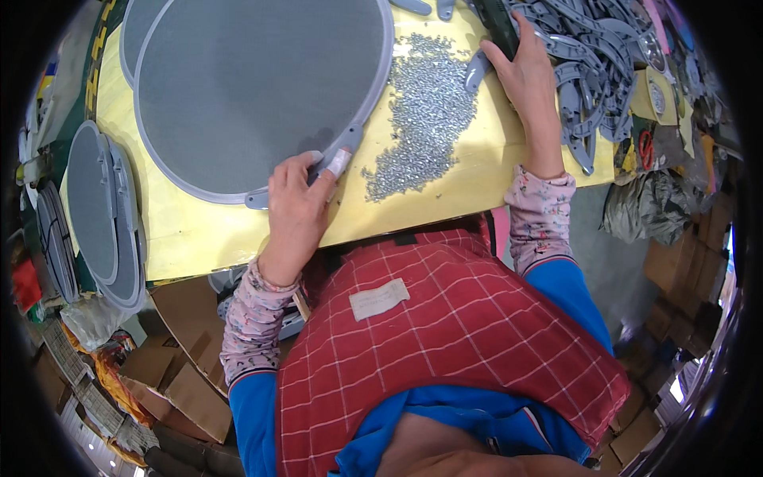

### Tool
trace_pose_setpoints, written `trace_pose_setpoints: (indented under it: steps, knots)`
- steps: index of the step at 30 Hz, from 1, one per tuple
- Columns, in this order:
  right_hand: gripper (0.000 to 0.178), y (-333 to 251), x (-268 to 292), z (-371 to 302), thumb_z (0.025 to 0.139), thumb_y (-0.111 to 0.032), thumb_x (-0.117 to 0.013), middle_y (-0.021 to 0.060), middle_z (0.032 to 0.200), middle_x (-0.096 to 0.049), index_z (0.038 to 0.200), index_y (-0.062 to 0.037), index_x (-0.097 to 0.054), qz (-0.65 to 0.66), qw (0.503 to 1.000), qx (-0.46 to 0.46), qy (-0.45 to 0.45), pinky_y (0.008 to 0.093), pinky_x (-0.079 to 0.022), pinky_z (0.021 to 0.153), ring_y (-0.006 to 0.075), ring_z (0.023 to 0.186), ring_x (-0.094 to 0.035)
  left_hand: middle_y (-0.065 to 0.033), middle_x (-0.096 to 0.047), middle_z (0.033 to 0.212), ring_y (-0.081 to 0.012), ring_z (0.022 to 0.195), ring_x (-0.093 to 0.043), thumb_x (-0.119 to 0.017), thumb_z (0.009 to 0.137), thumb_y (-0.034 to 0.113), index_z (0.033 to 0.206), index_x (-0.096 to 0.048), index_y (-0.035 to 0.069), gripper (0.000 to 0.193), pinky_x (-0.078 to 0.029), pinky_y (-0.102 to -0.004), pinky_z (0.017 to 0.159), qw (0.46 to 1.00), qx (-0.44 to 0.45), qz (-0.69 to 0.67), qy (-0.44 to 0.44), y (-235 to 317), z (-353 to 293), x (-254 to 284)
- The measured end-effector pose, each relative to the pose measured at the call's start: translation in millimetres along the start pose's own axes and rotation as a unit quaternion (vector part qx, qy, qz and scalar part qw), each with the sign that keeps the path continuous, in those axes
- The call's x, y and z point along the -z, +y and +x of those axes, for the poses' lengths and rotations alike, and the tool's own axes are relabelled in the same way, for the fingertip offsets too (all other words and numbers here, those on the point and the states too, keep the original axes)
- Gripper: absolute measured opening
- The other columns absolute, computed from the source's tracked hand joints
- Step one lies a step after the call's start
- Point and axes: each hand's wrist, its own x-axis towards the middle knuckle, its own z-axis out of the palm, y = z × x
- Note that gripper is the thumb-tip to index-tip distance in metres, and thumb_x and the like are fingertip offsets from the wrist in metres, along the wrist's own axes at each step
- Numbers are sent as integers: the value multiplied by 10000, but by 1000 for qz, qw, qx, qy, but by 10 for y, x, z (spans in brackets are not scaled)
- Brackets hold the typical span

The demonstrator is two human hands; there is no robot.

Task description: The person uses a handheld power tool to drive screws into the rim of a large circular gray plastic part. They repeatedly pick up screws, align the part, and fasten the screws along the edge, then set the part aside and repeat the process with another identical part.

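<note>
A large round grey mesh screen (262, 95) with a pale grey rim lies on the yellow tabletop, over another similar disc. Along its near right edge sits a curved grey plastic handle (354, 137). My left hand (298, 203) closes round this handle, with white tape on its fingers. At the upper right, my right hand (528, 79) grips a dark green electric screwdriver (498, 28), whose far end is cut off by the frame's top. Between the hands spreads a heap of small silver screws (429, 111). One loose grey plastic piece (477, 71) lies beside it.
Several curved grey plastic handles (584, 60) are piled at the far right. More round screens (99, 207) lean at the table's left edge. Red-handled scissors (646, 149) and a crumpled grey bag (648, 207) are right of the table. A cardboard box (187, 389) stands below left.
</note>
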Motion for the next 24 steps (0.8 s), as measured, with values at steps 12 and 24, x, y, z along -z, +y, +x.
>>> trace_pose_setpoints:
  steps: [12, 24]
  knots:
    - [1051, -250, 766, -640, 841, -761, -638, 79, 810, -595, 1507, -20, -306, 724, 682, -22, -99, 431, -546, 760, 219, 698, -619, -145, -606, 1189, -337, 1080, -571, -697, 801, 4, 1294, -680, 133, 509, -462, -425, 908, 999, 11, 19, 26, 243, 126, -213]
    - [1020, -613, 551, -640, 837, -709, -698, 117, 804, -594, 1462, -2, -312, 624, 775, 48, -89, 426, -519, 675, 256, 683, -608, -52, -684, 1200, -263, 1187, -634, -666, 803, -28, 1188, -737, 94, 410, -477, -386, 933, 997, 1, -60, 39, 330, 249, -190]
